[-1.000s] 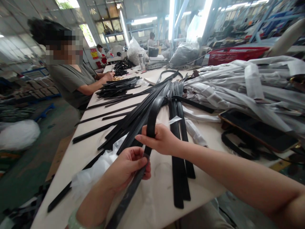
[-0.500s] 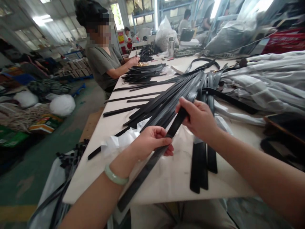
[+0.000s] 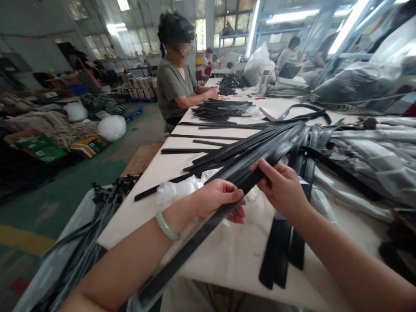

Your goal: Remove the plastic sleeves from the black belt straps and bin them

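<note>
My left hand (image 3: 222, 200), with a pale green bangle on the wrist, pinches a black strap (image 3: 251, 181) between thumb and fingers. My right hand (image 3: 282, 185) grips the same strap a little farther up. From my left hand the strap slants down past the table edge, its lower length looking greyer inside what appears to be a clear plastic sleeve (image 3: 182, 256). Behind my hands lies a fanned pile of black straps (image 3: 238, 149). Crumpled white wrapping (image 3: 178, 189) is just beyond my left forearm. More strap ends (image 3: 275, 253) hang below my right hand.
A pale worktable (image 3: 224, 260) runs away from me. A co-worker (image 3: 172, 86) is at its far left side, near another strap stack (image 3: 221, 108). White-wrapped bundles (image 3: 373, 147) lie at right. Left of the table, a bin (image 3: 76, 214) holds more black straps.
The strap's lower end reaches farther down to the left, past the table edge. Both hands keep their grip. The view has turned left, so the surroundings appear farther right.
</note>
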Demonstrator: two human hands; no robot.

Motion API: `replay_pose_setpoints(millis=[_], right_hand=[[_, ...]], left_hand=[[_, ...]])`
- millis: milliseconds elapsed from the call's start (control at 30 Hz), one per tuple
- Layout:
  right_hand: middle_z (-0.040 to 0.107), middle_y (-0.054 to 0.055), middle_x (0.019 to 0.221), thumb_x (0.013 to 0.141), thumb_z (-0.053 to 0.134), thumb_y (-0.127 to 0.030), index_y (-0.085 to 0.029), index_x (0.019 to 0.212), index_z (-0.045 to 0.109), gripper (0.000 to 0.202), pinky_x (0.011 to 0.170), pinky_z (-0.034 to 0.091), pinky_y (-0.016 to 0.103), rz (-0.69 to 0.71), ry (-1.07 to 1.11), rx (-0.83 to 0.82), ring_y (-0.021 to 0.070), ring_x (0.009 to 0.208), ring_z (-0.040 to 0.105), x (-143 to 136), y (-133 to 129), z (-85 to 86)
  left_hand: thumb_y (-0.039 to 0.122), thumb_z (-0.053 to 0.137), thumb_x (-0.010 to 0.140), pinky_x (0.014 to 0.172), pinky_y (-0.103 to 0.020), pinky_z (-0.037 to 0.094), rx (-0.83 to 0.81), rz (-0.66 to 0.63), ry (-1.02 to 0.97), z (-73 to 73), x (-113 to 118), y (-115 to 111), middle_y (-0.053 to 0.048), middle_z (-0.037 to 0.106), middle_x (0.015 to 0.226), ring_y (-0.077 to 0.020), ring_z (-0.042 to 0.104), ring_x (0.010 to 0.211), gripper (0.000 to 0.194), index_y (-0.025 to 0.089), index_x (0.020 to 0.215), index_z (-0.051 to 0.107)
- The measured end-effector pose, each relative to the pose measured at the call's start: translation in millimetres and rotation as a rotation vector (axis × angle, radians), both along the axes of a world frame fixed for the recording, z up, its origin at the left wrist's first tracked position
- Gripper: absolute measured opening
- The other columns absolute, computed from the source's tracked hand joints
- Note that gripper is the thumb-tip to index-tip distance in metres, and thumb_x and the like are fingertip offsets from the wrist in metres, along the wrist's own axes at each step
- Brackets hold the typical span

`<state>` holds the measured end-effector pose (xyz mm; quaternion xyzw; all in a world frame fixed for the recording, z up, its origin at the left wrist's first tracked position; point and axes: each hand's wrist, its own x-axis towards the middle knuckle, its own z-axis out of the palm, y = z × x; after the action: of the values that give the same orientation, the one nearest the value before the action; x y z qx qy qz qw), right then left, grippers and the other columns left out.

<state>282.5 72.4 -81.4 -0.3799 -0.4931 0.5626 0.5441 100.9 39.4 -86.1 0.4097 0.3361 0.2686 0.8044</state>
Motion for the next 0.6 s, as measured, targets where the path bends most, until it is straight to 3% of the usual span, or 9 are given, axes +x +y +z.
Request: replay_pose_setpoints(millis=[67,200,433,600], right_hand=[[0.041,-0.006,0.043,0.08,0.066,-0.05,-0.014,0.077,0.064,0.036,0.035,0.018,0.019,0.029,-0.117,0.07,0.0056,0.036,0.031,-1.0,-3.2,-0.4],[0.042,-0.005,0.042,0.083,0.061,-0.053,-0.014,0.079,0.063,0.039,0.036,0.022,0.02,0.062,-0.298,0.156,0.0075,0.037,0.035,-5.5,-9.8,-4.9],[0.041,-0.006,0.042,0.079,0.06,-0.06,-0.014,0.074,0.062,0.046,0.035,0.02,0.02,0.086,-0.283,0.086,0.0069,0.035,0.033,-8.0,-2.8,-13.5],[0.042,-0.005,0.041,0.074,0.067,-0.056,-0.012,0.072,0.064,0.044,0.035,0.02,0.019,0.075,-0.196,0.039,0.0064,0.036,0.034,-9.1,-5.2,-6.3]], left_hand=[[0.061,0.073,0.063,0.055,-0.028,0.056,-0.022,-0.077,0.014,2.9,-2.8,-0.2,-0.008,0.066,0.06,-0.0168,0.065,0.054,0.057,0.008,0.078,0.062],[0.055,0.068,0.073,0.053,-0.028,0.055,0.014,-0.093,0.054,6.3,-7.1,-0.7,-0.005,0.064,0.057,-0.015,0.062,0.051,0.046,0.009,0.076,0.065],[0.048,0.066,0.078,0.05,-0.027,0.056,0.0,-0.071,0.111,1.5,-9.9,0.7,-0.005,0.064,0.057,-0.0148,0.062,0.049,0.038,0.01,0.077,0.065],[0.047,0.069,0.076,0.05,-0.027,0.056,0.003,-0.08,0.114,6.7,-8.9,-0.1,-0.006,0.064,0.057,-0.0147,0.062,0.049,0.038,0.008,0.076,0.064]])
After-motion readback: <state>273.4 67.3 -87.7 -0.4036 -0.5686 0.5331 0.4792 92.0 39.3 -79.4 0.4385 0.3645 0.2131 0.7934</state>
